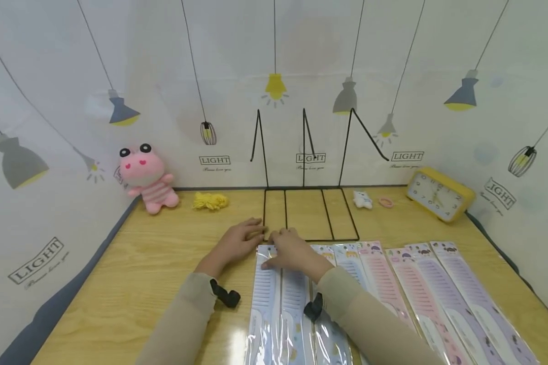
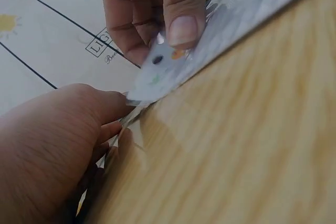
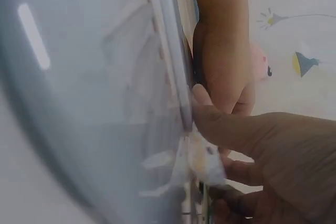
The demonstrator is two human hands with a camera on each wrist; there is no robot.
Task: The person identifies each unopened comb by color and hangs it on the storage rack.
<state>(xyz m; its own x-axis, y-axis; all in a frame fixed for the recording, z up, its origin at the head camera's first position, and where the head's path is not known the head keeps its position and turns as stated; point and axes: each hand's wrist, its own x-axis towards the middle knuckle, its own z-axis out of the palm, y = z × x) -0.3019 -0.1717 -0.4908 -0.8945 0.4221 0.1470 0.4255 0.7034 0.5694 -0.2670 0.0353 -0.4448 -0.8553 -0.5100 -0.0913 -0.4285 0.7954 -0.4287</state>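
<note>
My right hand (image 1: 294, 252) pinches the top end of a light blue packaged comb (image 1: 265, 299), the leftmost of a row. In the left wrist view, its thumb presses on the clear wrapper (image 2: 157, 80) near the hang hole, with fingers behind. My left hand (image 1: 237, 242) lies just left of that end, palm down, at the front left corner of a black wire rack (image 1: 304, 189). Its thumb reaches the wrapper's corner in the left wrist view; its other fingers are partly hidden. The rack's base lies flat, with three tall bent prongs rising at the back.
More packaged combs in blue, pink (image 1: 381, 284) and purple (image 1: 479, 299) fan out to the right. Along the back stand a pink plush toy (image 1: 148, 177), yellow yarn (image 1: 210, 201), a small white figure (image 1: 362, 199), a pink ring (image 1: 385, 203) and a yellow clock (image 1: 440, 194).
</note>
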